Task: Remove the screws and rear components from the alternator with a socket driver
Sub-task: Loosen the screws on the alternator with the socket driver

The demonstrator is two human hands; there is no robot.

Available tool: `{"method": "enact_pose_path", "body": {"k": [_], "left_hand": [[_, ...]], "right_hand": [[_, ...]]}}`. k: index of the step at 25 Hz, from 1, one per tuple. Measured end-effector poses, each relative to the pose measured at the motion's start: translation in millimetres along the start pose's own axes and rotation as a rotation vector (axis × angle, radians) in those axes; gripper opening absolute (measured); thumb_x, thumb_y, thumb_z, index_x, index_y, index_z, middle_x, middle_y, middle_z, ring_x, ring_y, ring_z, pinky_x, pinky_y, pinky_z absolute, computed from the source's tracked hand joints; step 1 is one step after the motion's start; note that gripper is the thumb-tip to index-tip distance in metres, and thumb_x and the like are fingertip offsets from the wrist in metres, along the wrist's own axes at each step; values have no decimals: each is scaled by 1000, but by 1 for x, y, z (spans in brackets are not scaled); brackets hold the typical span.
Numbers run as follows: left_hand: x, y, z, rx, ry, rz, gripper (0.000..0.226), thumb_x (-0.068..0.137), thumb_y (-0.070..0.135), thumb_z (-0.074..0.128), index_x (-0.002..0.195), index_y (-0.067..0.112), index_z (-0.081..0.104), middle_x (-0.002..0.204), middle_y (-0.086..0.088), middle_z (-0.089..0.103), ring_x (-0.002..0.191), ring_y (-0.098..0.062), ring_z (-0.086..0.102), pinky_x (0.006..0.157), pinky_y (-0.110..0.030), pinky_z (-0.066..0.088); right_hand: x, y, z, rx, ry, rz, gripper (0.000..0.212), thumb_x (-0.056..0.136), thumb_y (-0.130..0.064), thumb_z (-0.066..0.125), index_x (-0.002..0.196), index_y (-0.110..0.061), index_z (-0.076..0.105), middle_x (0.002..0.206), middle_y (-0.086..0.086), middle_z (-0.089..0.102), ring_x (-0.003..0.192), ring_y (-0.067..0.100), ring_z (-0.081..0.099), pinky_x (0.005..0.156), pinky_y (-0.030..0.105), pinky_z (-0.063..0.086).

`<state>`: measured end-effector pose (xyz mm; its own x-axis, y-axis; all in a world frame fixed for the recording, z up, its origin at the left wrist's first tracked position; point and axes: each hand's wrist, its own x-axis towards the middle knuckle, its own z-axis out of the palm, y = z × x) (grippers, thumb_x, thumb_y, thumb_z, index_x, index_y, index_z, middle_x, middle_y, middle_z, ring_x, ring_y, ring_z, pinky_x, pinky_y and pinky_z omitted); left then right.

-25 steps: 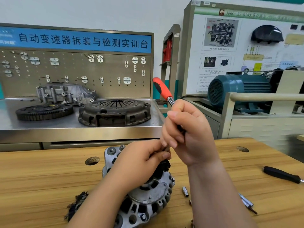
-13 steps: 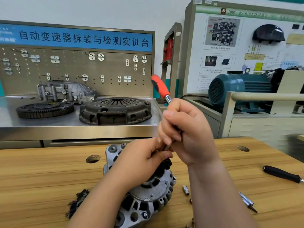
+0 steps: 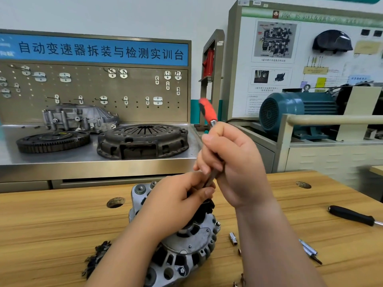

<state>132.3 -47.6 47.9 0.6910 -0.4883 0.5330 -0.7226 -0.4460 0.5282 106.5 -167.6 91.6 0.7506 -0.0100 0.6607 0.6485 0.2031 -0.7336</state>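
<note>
A silver alternator [image 3: 186,251] lies rear side up on the wooden bench [image 3: 51,224]. My left hand [image 3: 176,201] rests on top of it, fingers curled around a black rear part and the lower end of the driver shaft. My right hand [image 3: 232,166] grips the metal shaft of the socket driver. Its red handle [image 3: 208,109] sticks up and left above my fist. The driver's tip is hidden between my hands.
A loose socket [image 3: 233,238] and metal bits [image 3: 308,249] lie right of the alternator. A black-handled screwdriver [image 3: 352,215] sits at far right. A black removed part [image 3: 97,257] lies at left. A clutch cover [image 3: 143,139] and flywheel [image 3: 51,140] rest on the steel bench behind.
The driver's red handle has tilted slightly further left and blurs with motion. Both hands stay on the alternator's rear.
</note>
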Motion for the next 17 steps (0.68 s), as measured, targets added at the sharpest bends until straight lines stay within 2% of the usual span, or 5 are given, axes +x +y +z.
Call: {"method": "enact_pose_path", "body": {"k": [3,9,12,15,17], "left_hand": [[0,0,-1,7,-13,18,14,89,30,56,76,35,60,78,5,69,78,-11,64,72,-39,51],[2,1,-1,44,60,4,39,82,20,53,65,54,59,65,26,63,62,5,56,53,-13,39],[2,-3,1,4,48,-14,12,84,27,57,75,29,65,71,11,66,66,-4,58,63,-27,47],[2,-6,1,36,17,24,19,86,29,59,68,30,54,69,7,61,64,-7,52,59,-25,41],[2,-5,1,89,12,29,16,87,28,58,72,24,57,68,2,61,66,-12,52,61,-30,42]], "right_hand": [[1,-3,-6,171,-137,47,25,83,-12,51,59,-18,45,43,-4,35,44,14,43,63,31,50],[-4,17,22,-402,551,-225,30,87,-21,56,60,-20,41,53,-4,42,53,22,45,54,27,40],[0,8,14,-175,265,-71,28,81,-17,54,57,-18,41,44,-3,36,42,16,39,50,30,41],[3,-4,1,161,-98,66,28,80,-12,52,55,-21,43,40,-7,31,36,12,34,52,27,44],[2,-1,2,180,-69,67,29,80,-13,52,54,-22,44,40,-7,32,37,12,34,56,28,47]]}}
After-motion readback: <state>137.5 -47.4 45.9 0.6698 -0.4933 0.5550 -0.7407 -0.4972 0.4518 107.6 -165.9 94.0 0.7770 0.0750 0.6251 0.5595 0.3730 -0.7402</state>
